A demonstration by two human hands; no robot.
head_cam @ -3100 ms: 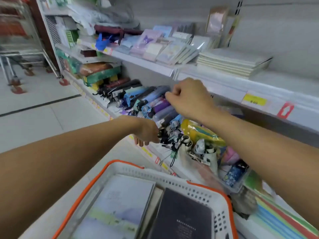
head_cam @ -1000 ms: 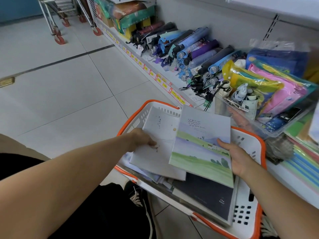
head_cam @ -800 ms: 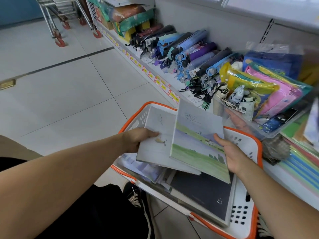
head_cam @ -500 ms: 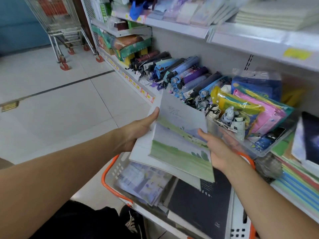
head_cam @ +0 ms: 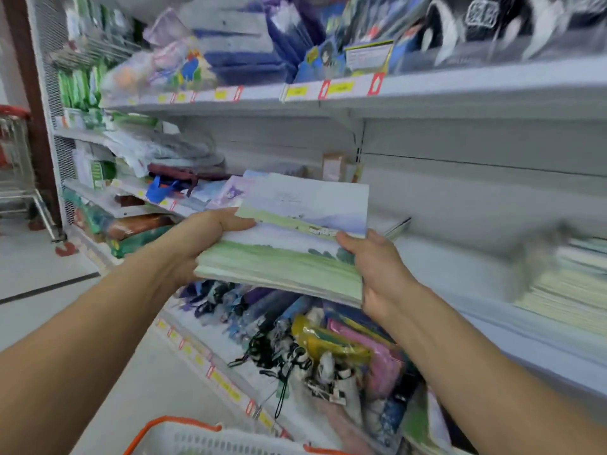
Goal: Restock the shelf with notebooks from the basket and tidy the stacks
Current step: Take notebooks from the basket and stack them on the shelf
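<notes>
Both hands hold a small stack of notebooks (head_cam: pixel 295 244) with a green-field and pale-sky cover, raised in front of the white middle shelf (head_cam: pixel 460 257). My left hand (head_cam: pixel 203 238) grips the stack's left edge, thumb on top. My right hand (head_cam: pixel 371 267) grips its right edge, thumb on the cover. A blurred stack of pale notebooks (head_cam: pixel 571 284) lies on that shelf at the right. The white basket with an orange rim (head_cam: pixel 184 431) shows only at the bottom edge.
Folded umbrellas (head_cam: pixel 230 303) and packaged goods (head_cam: pixel 345 356) fill the lower shelf under the stack. The upper shelf (head_cam: pixel 361 90) carries blue folders and price tags. More stationery (head_cam: pixel 226 195) lies left on the middle shelf. A shopping cart (head_cam: pixel 16 165) stands far left on the tiled floor.
Both hands have lifted the notebooks out of the basket and up to the middle shelf's height. The view has swung upward, so the basket has dropped to the bottom edge.
</notes>
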